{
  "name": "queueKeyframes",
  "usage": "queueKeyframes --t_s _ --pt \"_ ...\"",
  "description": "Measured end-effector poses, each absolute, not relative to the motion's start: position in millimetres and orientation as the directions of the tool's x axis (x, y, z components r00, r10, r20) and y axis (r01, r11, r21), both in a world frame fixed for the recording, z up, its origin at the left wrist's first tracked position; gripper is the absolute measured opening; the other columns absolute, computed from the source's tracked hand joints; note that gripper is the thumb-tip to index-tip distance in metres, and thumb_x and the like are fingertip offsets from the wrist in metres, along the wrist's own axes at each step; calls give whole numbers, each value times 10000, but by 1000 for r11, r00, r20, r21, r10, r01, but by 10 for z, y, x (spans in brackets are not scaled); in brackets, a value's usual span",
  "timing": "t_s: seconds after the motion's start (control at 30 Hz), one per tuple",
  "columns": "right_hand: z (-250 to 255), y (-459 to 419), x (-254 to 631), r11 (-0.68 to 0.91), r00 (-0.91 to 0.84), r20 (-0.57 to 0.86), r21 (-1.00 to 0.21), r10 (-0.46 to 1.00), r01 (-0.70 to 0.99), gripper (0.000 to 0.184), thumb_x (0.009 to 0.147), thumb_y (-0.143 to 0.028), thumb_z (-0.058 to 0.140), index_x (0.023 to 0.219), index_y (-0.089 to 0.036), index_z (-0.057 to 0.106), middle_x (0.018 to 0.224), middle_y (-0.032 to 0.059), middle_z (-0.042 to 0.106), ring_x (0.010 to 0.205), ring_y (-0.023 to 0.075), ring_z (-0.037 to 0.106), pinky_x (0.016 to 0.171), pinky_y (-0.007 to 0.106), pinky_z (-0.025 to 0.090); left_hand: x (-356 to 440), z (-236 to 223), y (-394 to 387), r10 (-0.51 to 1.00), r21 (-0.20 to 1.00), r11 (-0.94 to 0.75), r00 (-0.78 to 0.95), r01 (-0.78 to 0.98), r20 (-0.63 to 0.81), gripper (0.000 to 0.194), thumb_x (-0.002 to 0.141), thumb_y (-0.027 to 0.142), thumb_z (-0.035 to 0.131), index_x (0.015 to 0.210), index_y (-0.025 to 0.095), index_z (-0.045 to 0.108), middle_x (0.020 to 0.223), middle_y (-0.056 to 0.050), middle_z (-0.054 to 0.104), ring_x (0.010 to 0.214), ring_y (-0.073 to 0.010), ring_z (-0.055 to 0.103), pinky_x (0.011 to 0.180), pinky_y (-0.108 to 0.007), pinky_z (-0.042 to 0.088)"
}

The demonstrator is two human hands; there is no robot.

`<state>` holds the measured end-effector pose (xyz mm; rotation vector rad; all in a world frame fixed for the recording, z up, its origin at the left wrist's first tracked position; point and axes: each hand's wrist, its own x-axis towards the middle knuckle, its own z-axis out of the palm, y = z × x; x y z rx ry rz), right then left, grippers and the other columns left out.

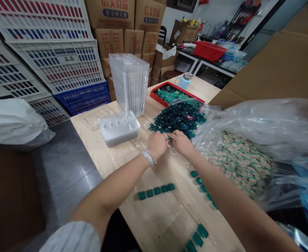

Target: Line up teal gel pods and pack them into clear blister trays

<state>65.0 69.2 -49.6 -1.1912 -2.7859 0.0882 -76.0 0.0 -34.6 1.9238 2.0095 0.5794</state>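
**Head view, item by item.** Left hand (157,145) and right hand (181,143): both were held low over a wooden table (154,224), fingers curled downward and angled toward each other, the fingertips nearly together. A small dark teal pod (170,139) showed between them; its long axis was too small to read, and whether either hand clamped it could not be told. Heap of dark teal pods (178,119): lay on clear plastic film (159,131) just beyond the fingertips. Rows of green pods: one (156,190) ran nearly crosswise below the left hand, another (202,187) slanted down and away to the right, and a third (197,239) lay nearer the table's edge. Red tray (160,98): held more pods, farther along the table. Also present: a tall stack of clear plastic trays (129,84), a white moulded block (119,128), and a large plastic bag (248,140) beside the right forearm.
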Motion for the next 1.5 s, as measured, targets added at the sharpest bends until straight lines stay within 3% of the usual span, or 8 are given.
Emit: queueKeyframes --t_s 0.13,0.23,0.37,0.5,0.73,1.0,1.27,1.5 --pt "-623 908 619 777 -773 -75 49 630 628 210 752 -120 433 830 -133 628 821 91 546 797 178 495 683 256 381 -541 -638 290 995 440 52 -86 896 58 180 766 162 434 832 79 578 890 -154 549 885 -250 507 761 -377 368" --pt "-673 877 695 784 -784 -16 29 620 620 233 754 -131 423 880 -115 619 816 97 558 797 190 505 702 282 382 -583 -745 254 991 453 4 -62 892 114 153 738 151 459 851 110 555 902 -121 544 878 -231 497 751 -351 370" --pt "-687 795 794 689 -673 163 -255 722 678 272 760 -173 402 928 -114 608 812 90 576 758 176 527 691 278 403 -654 -745 244 986 645 -56 -58 762 154 47 665 147 526 712 148 528 736 -34 540 728 -159 500 666 -269 382" --pt "-699 629 802 486 -493 173 -606 853 629 298 721 -164 396 946 -156 591 682 24 580 610 132 531 597 248 423 -615 -699 203 985 909 -67 -119 412 126 58 647 152 525 612 151 478 599 29 488 589 -95 451 563 -203 357" --pt "-635 244 745 198 -438 34 -922 898 333 207 733 -270 444 888 -169 538 676 4 578 561 107 539 557 246 446 -594 -695 -121 982 994 6 -186 110 15 213 694 307 535 573 138 488 547 32 474 534 -82 436 514 -198 347" --pt "-572 -13 537 18 -338 -52 -980 940 200 190 640 -283 502 791 -171 475 616 -11 555 535 112 532 527 251 430 -699 -662 -481 947 941 187 -203 -282 -249 190 708 220 514 879 152 470 611 17 541 520 -98 549 480 -200 417" --pt "-496 -314 253 279 -378 12 -698 926 660 283 692 -197 428 925 -157 584 709 58 627 653 169 576 647 306 436 -913 -660 -677 976 955 188 -61 -230 -207 206 670 268 573 811 120 594 651 -9 569 514 -70 489 495 -199 411" --pt "-518 -348 212 -123 -464 -257 -946 848 299 414 708 -338 491 1066 -130 510 672 30 605 604 137 572 609 306 472 -1125 -630 -754 947 843 284 -5 -456 -322 177 677 287 565 689 110 569 574 7 534 481 -56 472 468 -178 361"
